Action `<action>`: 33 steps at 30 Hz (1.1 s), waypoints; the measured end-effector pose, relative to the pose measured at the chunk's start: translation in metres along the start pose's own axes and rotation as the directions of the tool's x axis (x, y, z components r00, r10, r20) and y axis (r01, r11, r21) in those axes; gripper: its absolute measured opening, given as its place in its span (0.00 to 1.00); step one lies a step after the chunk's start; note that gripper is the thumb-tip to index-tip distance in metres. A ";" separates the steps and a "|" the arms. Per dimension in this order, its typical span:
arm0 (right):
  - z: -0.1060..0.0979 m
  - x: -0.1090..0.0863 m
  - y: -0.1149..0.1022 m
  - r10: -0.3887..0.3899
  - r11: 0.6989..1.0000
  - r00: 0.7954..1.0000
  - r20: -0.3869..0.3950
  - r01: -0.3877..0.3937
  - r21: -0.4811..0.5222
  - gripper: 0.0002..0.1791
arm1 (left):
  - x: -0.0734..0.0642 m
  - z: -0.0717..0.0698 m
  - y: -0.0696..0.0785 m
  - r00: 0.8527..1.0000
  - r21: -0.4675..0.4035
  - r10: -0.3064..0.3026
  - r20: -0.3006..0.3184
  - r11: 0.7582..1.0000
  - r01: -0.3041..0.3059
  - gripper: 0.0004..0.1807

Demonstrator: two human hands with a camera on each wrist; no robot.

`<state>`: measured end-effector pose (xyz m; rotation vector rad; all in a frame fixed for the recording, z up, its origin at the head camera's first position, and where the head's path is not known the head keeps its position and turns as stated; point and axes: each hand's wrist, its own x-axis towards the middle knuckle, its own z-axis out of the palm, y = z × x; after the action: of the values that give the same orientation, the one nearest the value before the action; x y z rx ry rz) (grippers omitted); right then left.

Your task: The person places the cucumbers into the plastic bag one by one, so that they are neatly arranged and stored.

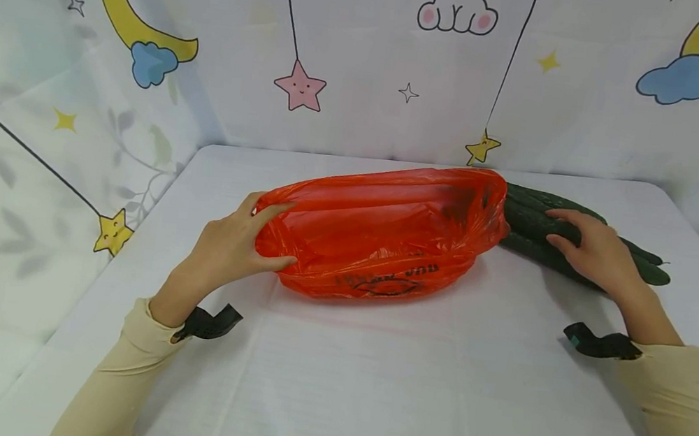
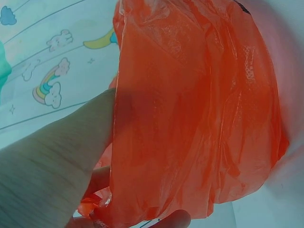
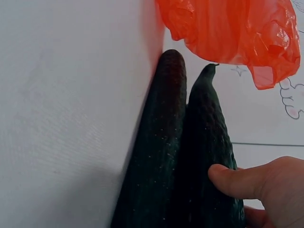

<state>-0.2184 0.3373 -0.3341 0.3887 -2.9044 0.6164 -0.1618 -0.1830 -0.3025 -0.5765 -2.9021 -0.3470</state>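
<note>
A red plastic bag (image 1: 374, 227) with dark print lies across the middle of the table, its mouth toward the right. My left hand (image 1: 227, 241) holds the bag's left end, index finger above and thumb below. In the left wrist view the red film hides part of that hand. To the right lie several dark green cucumbers (image 1: 532, 221), side by side, their left ends overlapped by the bag's mouth. My right hand (image 1: 602, 253) grips an upper cucumber (image 3: 206, 123), thumb on its near side. Another cucumber (image 3: 159, 133) lies beside it, low on the table.
A white cloth covers the table (image 1: 371, 388). Behind it hangs a pale curtain (image 1: 367, 37) printed with moons, stars and clouds. Black straps (image 1: 209, 322) stick out at both wrists, by the beige sleeves (image 1: 113, 378).
</note>
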 end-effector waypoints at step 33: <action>-0.024 -0.012 -0.003 0.054 0.998 0.993 -0.108 -0.048 0.049 0.24 | 0.000 0.001 0.000 1.000 0.003 0.006 0.000 1.000 -0.006 0.44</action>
<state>-0.2043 0.3470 -0.3131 0.2779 -2.8084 0.6909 -0.1619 -0.1827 -0.3031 -0.5847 -2.8994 -0.3419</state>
